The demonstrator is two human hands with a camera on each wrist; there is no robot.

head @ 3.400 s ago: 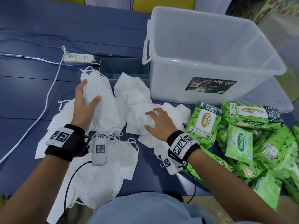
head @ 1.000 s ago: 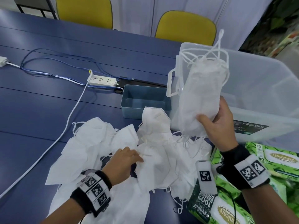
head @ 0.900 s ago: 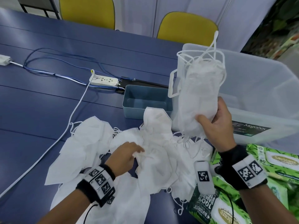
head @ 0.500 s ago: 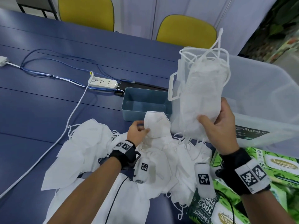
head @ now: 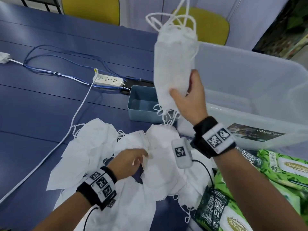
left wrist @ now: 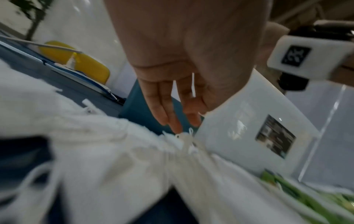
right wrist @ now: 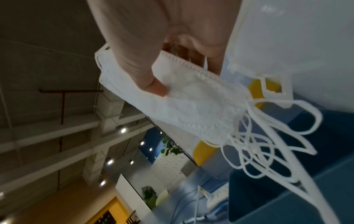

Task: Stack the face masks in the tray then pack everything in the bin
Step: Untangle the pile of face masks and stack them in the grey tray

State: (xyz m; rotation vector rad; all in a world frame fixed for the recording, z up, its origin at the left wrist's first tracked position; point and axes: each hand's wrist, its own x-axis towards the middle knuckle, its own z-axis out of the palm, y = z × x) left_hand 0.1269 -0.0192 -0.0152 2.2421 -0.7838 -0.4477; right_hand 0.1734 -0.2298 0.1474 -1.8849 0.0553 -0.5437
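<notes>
My right hand (head: pixel 183 85) grips a stack of white face masks (head: pixel 173 55) and holds it upright in the air, in front of the clear bin (head: pixel 250 77). The ear loops stick out at the top and bottom of the stack. In the right wrist view my thumb presses the mask stack (right wrist: pixel 191 106) against my fingers. My left hand (head: pixel 141 157) hovers low over the loose pile of masks (head: pixel 100 155) on the blue table. Its fingers (left wrist: pixel 172 115) hang straight, tips just above the pile (left wrist: pixel 95 151), holding nothing. The blue-grey tray (head: pixel 141 114) stands beyond the pile, left of the bin, with nothing visible inside.
Green packs of wet wipes (head: pixel 283 172) lie at the right, by the bin's front wall. A power strip (head: pixel 108 80) with blue cables and a white cord (head: pixel 80 110) lies at the back left. Yellow chairs (head: pixel 90 7) stand behind the table.
My left hand has pulled back from the mask near the tray towards me, over the pile. My right hand has lifted the mask stack a little higher.
</notes>
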